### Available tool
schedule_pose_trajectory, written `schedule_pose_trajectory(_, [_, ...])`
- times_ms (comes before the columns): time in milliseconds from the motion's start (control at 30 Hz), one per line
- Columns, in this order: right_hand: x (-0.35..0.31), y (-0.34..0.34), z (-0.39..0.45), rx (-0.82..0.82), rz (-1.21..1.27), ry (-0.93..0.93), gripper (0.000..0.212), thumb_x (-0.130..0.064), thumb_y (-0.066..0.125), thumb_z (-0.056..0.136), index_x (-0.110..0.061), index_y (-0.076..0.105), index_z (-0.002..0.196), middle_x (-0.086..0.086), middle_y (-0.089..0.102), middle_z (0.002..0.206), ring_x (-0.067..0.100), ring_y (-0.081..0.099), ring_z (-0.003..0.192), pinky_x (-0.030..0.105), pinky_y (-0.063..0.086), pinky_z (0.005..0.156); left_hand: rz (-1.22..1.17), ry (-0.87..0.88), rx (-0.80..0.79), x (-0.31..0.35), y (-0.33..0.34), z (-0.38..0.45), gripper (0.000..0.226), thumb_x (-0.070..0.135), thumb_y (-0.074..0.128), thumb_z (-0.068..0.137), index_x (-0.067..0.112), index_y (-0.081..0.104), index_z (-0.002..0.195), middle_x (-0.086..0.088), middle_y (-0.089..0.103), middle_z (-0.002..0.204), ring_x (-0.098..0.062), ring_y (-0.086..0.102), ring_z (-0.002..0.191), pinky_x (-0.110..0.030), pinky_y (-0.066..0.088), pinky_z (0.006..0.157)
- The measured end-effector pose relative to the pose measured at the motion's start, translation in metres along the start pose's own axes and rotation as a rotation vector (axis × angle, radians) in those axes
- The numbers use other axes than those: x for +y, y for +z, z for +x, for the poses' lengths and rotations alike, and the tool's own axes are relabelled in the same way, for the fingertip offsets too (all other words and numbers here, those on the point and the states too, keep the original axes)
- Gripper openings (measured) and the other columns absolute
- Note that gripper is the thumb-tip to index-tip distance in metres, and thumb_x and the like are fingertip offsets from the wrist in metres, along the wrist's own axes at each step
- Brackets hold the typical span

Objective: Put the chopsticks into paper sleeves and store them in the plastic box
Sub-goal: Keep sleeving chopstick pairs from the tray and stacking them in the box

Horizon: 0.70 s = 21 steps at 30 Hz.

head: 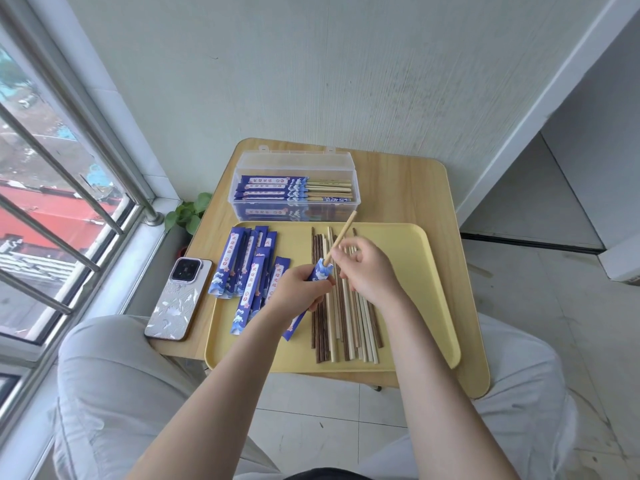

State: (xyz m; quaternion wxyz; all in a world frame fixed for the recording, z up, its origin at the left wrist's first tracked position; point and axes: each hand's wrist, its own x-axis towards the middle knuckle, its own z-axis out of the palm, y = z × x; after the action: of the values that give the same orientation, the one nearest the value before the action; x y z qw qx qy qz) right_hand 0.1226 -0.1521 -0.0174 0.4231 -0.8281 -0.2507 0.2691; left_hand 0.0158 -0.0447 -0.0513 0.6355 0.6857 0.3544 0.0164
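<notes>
- Two bare forearms reach up from the bottom edge over pale trousers toward a small wooden tabletop [398, 188].
- Left hand [298, 289] grips a blue paper sleeve [320, 270] above the yellow tray [415, 258]; its fingers [317, 299] are curled around the sleeve's middle, with the open mouth pointing up and away and the lower end slanting down past the wrist.
- Right hand [367, 268] pinches a pale chopstick [341, 237] between thumb and fingertips, the remaining fingers folded in; the stick's lower tip sits at the sleeve's mouth (how far inside cannot be told), and its upper end tilts away toward the box.
- Loose chopsticks [341, 323], dark brown and pale ones mixed, lie side by side in a row on the tray, directly under both hands.
- Empty sleeves [246, 268] in the same blue pattern lie overlapping on the tray's left part, some spilling over its left rim.
- Clear plastic box [298, 188] stands open just behind the tray, holding several sleeved pairs laid flat, their pale ends sticking out to the right.
- Phone [180, 299] lies face down on the tabletop left of the tray, near the window [52, 188]; a small green plant [188, 213] shows beyond the tabletop's left edge.
</notes>
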Motion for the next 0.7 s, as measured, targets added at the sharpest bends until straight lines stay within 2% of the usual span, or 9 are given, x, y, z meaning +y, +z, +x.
schedule_pose_trajectory(100, [0.000,0.003,0.001,0.187,0.109,-0.040,0.060,-0.034,0.057,0.098,-0.034,0.027,0.151,0.010,0.067,0.086,0.020,0.063,0.068,0.032,0.052,0.066,-0.017,-0.011,-0.007,-0.001,-0.002,0.000,0.007,0.006,0.063,0.089,0.007,0.070,0.091,0.004,0.052,0.052,-0.013,0.045,0.047,-0.025,0.045,0.053])
schedule_pose_trajectory(167, [-0.001,0.003,0.003,0.195,0.135,-0.069,0.067,-0.027,0.055,0.099,-0.038,0.019,0.155,0.008,0.066,0.085,0.023,0.065,0.070,0.032,0.053,0.067,-0.002,-0.018,-0.022,-0.003,-0.003,-0.001,0.004,0.009,0.064,0.090,0.009,0.068,0.089,0.004,0.053,0.052,-0.012,0.047,0.046,-0.024,0.046,0.051])
schedule_pose_trajectory(267, [0.003,0.007,0.004,0.161,0.013,-0.004,0.047,-0.025,0.051,0.100,-0.027,0.036,0.145,0.009,0.064,0.084,0.025,0.064,0.073,0.037,0.052,0.068,0.016,-0.011,0.017,-0.008,-0.002,-0.001,0.015,0.017,0.065,0.093,0.008,0.058,0.082,0.000,0.058,0.056,-0.015,0.050,0.043,-0.020,0.044,0.046])
schedule_pose_trajectory(333, [0.008,0.013,0.002,0.070,-0.235,0.073,0.022,-0.027,0.052,0.099,-0.018,0.052,0.119,0.002,0.062,0.090,0.020,0.062,0.078,0.036,0.051,0.070,-0.014,-0.020,0.086,-0.010,0.001,0.001,0.021,0.021,0.065,0.095,0.008,0.054,0.082,-0.005,0.062,0.062,-0.015,0.052,0.041,-0.020,0.046,0.045])
schedule_pose_trajectory(367, [0.010,0.018,-0.001,-0.003,-0.381,0.103,0.016,-0.028,0.053,0.099,-0.016,0.055,0.109,0.001,0.062,0.094,0.019,0.061,0.081,0.036,0.051,0.071,-0.031,-0.036,0.118,-0.012,0.002,0.003,0.023,0.023,0.064,0.096,0.008,0.053,0.083,-0.006,0.063,0.063,-0.014,0.053,0.041,-0.020,0.046,0.045])
schedule_pose_trajectory(433, [0.013,0.031,-0.005,-0.111,-0.611,0.137,0.019,-0.032,0.056,0.097,-0.013,0.056,0.098,0.002,0.062,0.097,0.021,0.058,0.082,0.033,0.046,0.066,-0.060,-0.069,0.165,-0.016,0.005,0.008,0.022,0.023,0.064,0.096,0.006,0.053,0.086,-0.007,0.064,0.064,-0.015,0.056,0.042,-0.025,0.049,0.047])
schedule_pose_trajectory(500, [0.014,0.043,-0.007,-0.120,-0.708,0.148,0.023,-0.035,0.057,0.098,-0.014,0.052,0.093,0.005,0.063,0.098,0.025,0.058,0.084,0.031,0.041,0.066,-0.077,-0.094,0.193,-0.021,0.007,0.012,0.020,0.020,0.065,0.096,0.006,0.054,0.086,-0.008,0.064,0.064,-0.017,0.057,0.042,-0.030,0.050,0.048])
schedule_pose_trajectory(600, [0.013,0.051,-0.004,-0.085,-0.733,0.146,0.014,-0.026,0.054,0.100,-0.013,0.056,0.100,0.006,0.064,0.106,0.027,0.061,0.092,0.031,0.043,0.067,-0.058,-0.109,0.211,-0.026,0.008,0.015,0.021,0.018,0.065,0.094,0.006,0.052,0.083,-0.009,0.064,0.065,-0.018,0.057,0.042,-0.033,0.050,0.049])
schedule_pose_trajectory(700, [0.012,0.052,-0.003,-0.067,-0.701,0.158,0.013,-0.022,0.055,0.098,-0.010,0.059,0.101,0.007,0.063,0.102,0.027,0.058,0.086,0.029,0.041,0.066,-0.058,-0.116,0.204,-0.026,0.009,0.015,0.020,0.017,0.065,0.094,0.007,0.051,0.082,-0.010,0.064,0.066,-0.018,0.058,0.042,-0.033,0.050,0.050])
